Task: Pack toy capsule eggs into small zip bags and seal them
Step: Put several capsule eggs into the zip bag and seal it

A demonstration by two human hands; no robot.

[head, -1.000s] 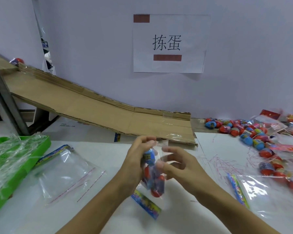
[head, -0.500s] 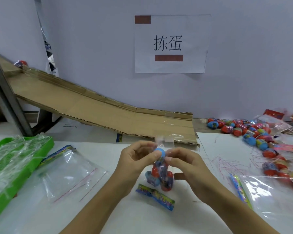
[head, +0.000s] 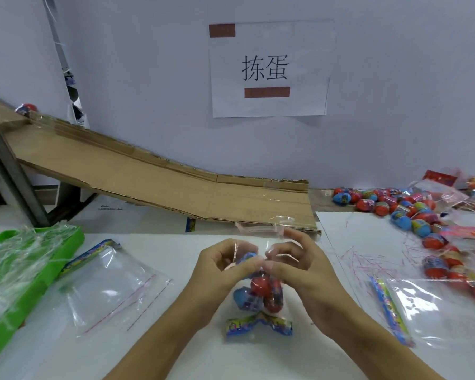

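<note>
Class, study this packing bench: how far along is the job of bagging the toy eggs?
Done: filled bags lie at the right. In hand: left hand and right hand pinch the top of a bag of eggs. Left: loose eggs and empty bags.

We read two large black characters, 拣蛋, on the white paper sheet (head: 269,68) stuck to the wall at twelve o'clock, set between two brown bars. At ten o'clock, under the cardboard ramp (head: 159,185), a white surface (head: 110,212) carries small grey print too faint for us to read. The bag header cards are printed, but we cannot make the lettering out.
</note>
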